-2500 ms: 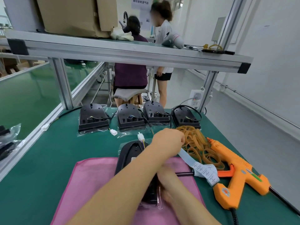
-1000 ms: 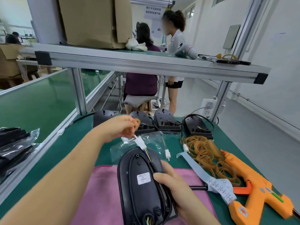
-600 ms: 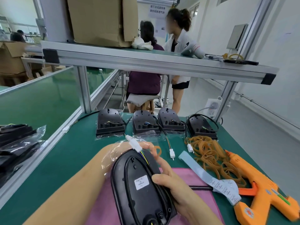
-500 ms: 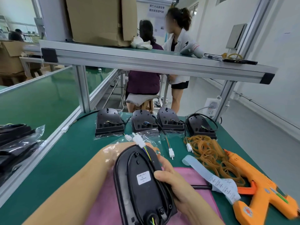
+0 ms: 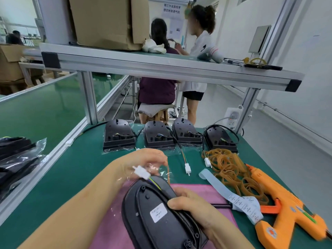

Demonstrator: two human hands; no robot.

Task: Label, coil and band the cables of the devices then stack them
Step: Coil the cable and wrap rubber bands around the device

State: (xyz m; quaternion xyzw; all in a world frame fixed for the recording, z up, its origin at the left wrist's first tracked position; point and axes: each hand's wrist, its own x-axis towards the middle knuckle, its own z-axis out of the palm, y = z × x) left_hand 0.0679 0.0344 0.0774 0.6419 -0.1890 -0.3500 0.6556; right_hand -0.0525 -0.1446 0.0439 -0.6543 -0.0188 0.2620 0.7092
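Reaching in from the lower left, the bare forearm ends in the left hand (image 5: 143,159), seen through a clear bag (image 5: 158,169). Its fingers curl downward and pinch a thin orange rubber band (image 5: 168,174) hanging from their tips. Just below the knuckles lies the white connector (image 5: 142,173), its wires running onto the black device (image 5: 152,218). The right hand (image 5: 195,209) grips the device's right edge, thumb on top beside the white label (image 5: 158,212), fingers wrapped underneath. Past those fingers lies an orange glue gun (image 5: 287,212).
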